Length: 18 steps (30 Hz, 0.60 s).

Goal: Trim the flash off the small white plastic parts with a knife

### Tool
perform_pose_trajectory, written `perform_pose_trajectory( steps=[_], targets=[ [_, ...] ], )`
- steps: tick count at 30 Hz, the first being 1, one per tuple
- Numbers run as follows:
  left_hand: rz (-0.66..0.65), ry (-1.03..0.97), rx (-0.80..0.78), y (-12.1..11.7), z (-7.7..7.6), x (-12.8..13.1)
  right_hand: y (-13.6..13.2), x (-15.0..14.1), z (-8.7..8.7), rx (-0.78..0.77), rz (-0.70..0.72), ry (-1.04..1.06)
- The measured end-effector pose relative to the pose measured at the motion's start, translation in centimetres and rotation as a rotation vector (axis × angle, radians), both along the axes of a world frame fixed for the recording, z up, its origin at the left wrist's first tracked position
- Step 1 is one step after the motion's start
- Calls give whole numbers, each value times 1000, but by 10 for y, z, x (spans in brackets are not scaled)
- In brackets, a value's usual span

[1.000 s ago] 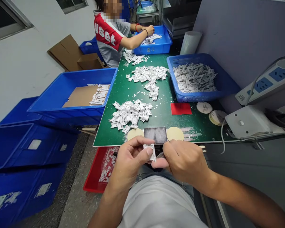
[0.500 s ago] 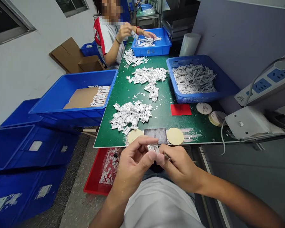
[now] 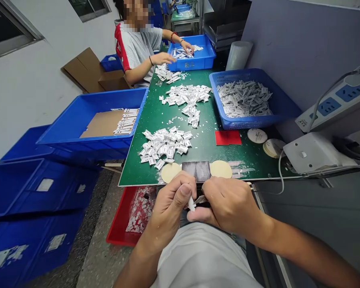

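Your left hand (image 3: 171, 212) is closed, its thumb pressing on a small white plastic piece (image 3: 191, 203) that pokes out just below the thumb, between your two hands. Your right hand (image 3: 231, 206) is curled shut around a thin metal sliver (image 3: 201, 199) (your fingers hide most of it, so you can't tell exactly what it is), and its tip lies just beside the white piece. Both hands are just past the near edge of the green table mat (image 3: 138, 170), over your lap. Below that edge, toward the left, a red tray (image 3: 119, 234) holds a heap of white scraps.

Along the near edge of the mat, a dark square patch (image 3: 196, 171) sits between two round tan pads (image 3: 170, 172). Beyond them is a pile of white pieces (image 3: 165, 146), with another long pile (image 3: 186, 96) farther along the mat. Toward the right edge are a red card (image 3: 228, 137) and a blue basket (image 3: 225, 124) packed with more white pieces. Off the left edge, a blue bin (image 3: 87, 147) holds cardboard and a stack of white strips (image 3: 124, 121). At the far end, a co-worker's hand (image 3: 162, 59) is over loose pieces on the mat, and their other hand (image 3: 187, 47) is at a blue tray (image 3: 192, 64).
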<state>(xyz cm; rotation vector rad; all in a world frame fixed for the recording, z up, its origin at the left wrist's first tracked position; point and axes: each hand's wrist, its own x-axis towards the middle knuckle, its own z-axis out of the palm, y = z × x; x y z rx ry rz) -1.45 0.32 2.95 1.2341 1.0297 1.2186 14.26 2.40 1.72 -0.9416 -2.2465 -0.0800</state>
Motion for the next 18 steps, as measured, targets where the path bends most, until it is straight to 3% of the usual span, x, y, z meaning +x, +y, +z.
perform_pose_trajectory(
  steps=[18],
  targets=[
    [17, -19, -98, 1, 1, 4, -2, -4, 0, 80, -98, -25]
  ],
)
